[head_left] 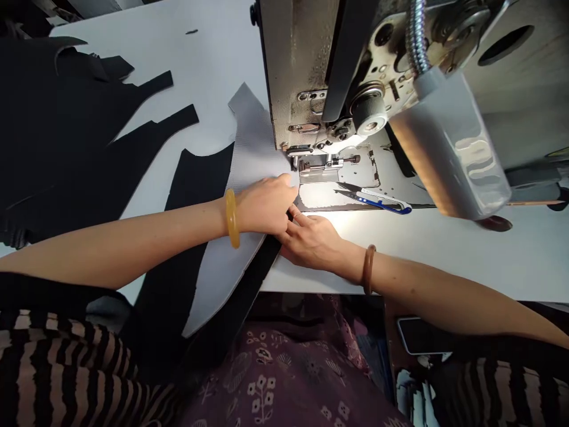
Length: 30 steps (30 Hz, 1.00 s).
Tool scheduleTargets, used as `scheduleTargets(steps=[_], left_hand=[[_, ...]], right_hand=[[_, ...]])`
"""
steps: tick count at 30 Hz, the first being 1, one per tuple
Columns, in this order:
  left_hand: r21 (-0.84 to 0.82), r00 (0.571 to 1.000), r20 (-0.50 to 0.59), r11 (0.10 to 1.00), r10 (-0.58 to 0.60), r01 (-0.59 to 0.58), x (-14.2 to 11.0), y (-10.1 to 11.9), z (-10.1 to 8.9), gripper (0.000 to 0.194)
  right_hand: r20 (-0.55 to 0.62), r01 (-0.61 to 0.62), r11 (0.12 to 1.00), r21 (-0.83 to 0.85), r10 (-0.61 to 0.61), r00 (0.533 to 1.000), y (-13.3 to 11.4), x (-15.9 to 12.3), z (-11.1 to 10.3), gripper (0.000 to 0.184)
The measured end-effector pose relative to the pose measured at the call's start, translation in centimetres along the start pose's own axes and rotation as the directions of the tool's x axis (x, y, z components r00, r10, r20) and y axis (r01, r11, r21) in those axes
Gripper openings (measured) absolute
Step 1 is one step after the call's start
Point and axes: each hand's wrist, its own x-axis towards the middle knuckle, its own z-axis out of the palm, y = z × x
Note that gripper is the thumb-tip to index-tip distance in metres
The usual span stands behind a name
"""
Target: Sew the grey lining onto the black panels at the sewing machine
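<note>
My left hand [267,204] has its fingers curled down on a grey fabric piece [251,139], just in front of the presser foot [296,163] of a sewing machine [302,77]. Under the grey piece lies a black fabric piece [200,178], its edges showing on both sides. Close against the left, my right hand [313,240] pinches the edge of the layered fabric, its fingertips partly hidden. Where the fabric meets the needle is covered by my left fingers.
Thread snips [377,198] with blue and white handles lie on the machine bed, right of the needle. A lamp [453,142] hangs over the right side. Cut black fabric pieces [80,136] are spread on the left of the white table [471,249]. Lower right, a phone [422,335] rests below table level.
</note>
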Motion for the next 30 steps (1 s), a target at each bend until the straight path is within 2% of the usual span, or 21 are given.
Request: scheduleTargets(steps=[6,12,20,23,27,30], left_hand=[[-0.012,1.000,-0.010,1.000,0.014,-0.014,-0.8,0.2,0.3,0.020],[0.087,0.999,-0.019,0.996,0.026,-0.025,-0.6,0.2,0.4,0.024],[0.048,0.999,0.010,0.998,0.041,-0.041,-0.3,0.2,0.2,0.021],[0.020,1.000,0.028,1.000,0.010,-0.010,-0.4,0.0,0.2,0.025],[0.014,0.999,-0.013,0.999,-0.038,0.038,-0.5,-0.1,0.1,0.025],[-0.020,0.996,0.048,0.997,-0.072,0.073,-0.4,-0.1,-0.2,0.024]], right_hand=[[-0.018,0.022,1.000,-0.006,-0.022,1.000,-0.2,0.2,0.0,0.040],[0.011,0.033,0.999,-0.025,-0.032,0.999,-0.2,0.2,0.0,0.043],[0.037,-0.019,1.000,-0.012,0.019,0.999,0.0,0.3,-0.5,0.042],[0.060,0.013,1.000,-0.005,-0.013,0.998,-0.2,0.1,-0.6,0.045],[0.108,-0.010,1.000,0.005,0.010,0.994,0.1,0.2,-1.1,0.051],[0.152,-0.028,1.000,0.015,0.025,0.988,0.4,0.4,-1.3,0.050]])
